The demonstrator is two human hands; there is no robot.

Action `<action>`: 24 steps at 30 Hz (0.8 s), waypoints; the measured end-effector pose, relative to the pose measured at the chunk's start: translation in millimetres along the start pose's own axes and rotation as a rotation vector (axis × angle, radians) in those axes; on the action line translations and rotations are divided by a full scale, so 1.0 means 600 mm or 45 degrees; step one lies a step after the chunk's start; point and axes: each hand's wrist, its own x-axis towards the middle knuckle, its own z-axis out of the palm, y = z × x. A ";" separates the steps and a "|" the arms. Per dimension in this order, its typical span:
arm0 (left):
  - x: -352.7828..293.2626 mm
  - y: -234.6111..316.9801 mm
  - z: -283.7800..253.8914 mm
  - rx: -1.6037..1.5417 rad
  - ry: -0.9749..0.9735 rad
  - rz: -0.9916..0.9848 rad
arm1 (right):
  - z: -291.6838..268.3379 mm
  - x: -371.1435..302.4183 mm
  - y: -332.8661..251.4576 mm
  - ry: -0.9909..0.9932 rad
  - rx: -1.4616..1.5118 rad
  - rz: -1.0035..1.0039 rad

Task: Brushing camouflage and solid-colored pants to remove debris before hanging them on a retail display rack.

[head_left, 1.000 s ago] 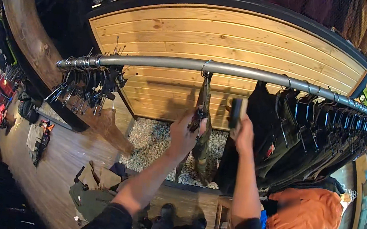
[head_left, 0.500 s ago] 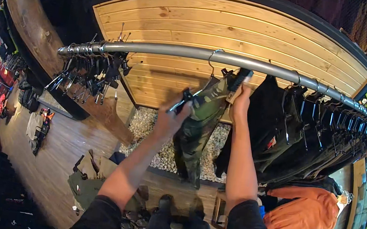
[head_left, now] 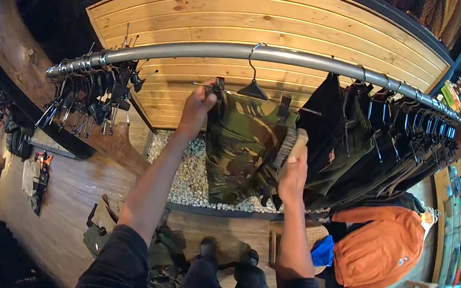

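A camouflage garment (head_left: pixel 245 146), likely trousers or shorts, hangs by clips from a black clip hanger (head_left: pixel 253 89) on the metal rail. My left hand (head_left: pixel 199 103) is closed at the hanger's left clip, by the garment's upper left corner. In my right hand (head_left: pixel 294 174) is a wooden-backed brush (head_left: pixel 289 147), its dark bristles facing left against or very near the garment's right edge. The garment's front spreads wide between my hands.
The silver rail (head_left: pixel 197 49) crosses ahead of me. Bunched bare hangers (head_left: pixel 96 88) hang at its left, dark trousers (head_left: pixel 332 141) at its right. An orange sweatshirt (head_left: pixel 378 249) lies lower right, near a wooden stool (head_left: pixel 281 241). Folded clothes (head_left: pixel 101 232) lie on the floor at left.
The garment has turned from edge-on to face me. My left hand has moved up and left to its upper corner. My right hand has lowered the brush from near the rail to the garment's side.
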 end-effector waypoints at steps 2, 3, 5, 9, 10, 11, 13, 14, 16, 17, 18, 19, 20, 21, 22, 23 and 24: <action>-0.024 -0.006 -0.003 0.246 -0.251 0.035 | 0.001 -0.002 0.044 0.034 -0.132 -0.057; -0.041 -0.007 0.004 0.235 -0.265 0.023 | 0.002 -0.002 0.058 0.050 -0.250 -0.111; -0.073 -0.004 0.015 0.075 -0.334 -0.204 | -0.002 0.001 0.081 0.060 -0.356 -0.096; -0.078 -0.079 -0.050 0.268 -0.474 -0.240 | 0.002 -0.004 0.130 0.042 -0.601 -0.046; -0.088 -0.084 -0.056 0.242 -0.455 -0.342 | -0.011 -0.005 0.138 0.038 -0.560 -0.006; -0.096 -0.076 -0.055 0.230 -0.463 -0.358 | -0.028 -0.010 0.144 0.040 -0.525 0.039; -0.107 -0.066 -0.066 -0.007 -0.482 -0.465 | -0.021 -0.020 0.136 0.026 -0.501 -0.003; -0.114 -0.067 -0.067 -0.010 -0.481 -0.466 | -0.014 -0.023 0.136 0.070 -0.475 0.058; -0.139 -0.073 -0.058 0.056 -0.554 -0.411 | -0.011 -0.034 0.142 0.109 -0.400 0.233; -0.147 -0.073 -0.061 0.101 -0.576 -0.375 | -0.006 -0.033 0.141 0.096 -0.391 0.223; -0.151 -0.090 -0.067 0.155 -0.570 -0.393 | -0.003 -0.032 0.141 0.097 -0.465 0.050; -0.153 -0.098 -0.073 0.162 -0.556 -0.387 | 0.000 -0.031 0.141 0.101 -0.537 -0.123; -0.159 -0.105 -0.073 0.126 -0.581 -0.406 | -0.001 -0.034 0.134 0.179 -0.689 -0.205; -0.166 -0.104 -0.073 0.095 -0.604 -0.426 | 0.000 -0.036 0.116 0.257 -0.837 -0.287; -0.167 -0.103 -0.075 0.103 -0.598 -0.437 | 0.004 -0.036 0.100 0.403 -0.968 -0.346; -0.168 -0.093 -0.076 0.090 -0.644 -0.409 | 0.031 -0.035 0.060 0.563 -0.807 -0.260; -0.175 -0.084 -0.073 0.073 -0.693 -0.378 | 0.044 -0.040 0.043 0.433 -0.735 -0.224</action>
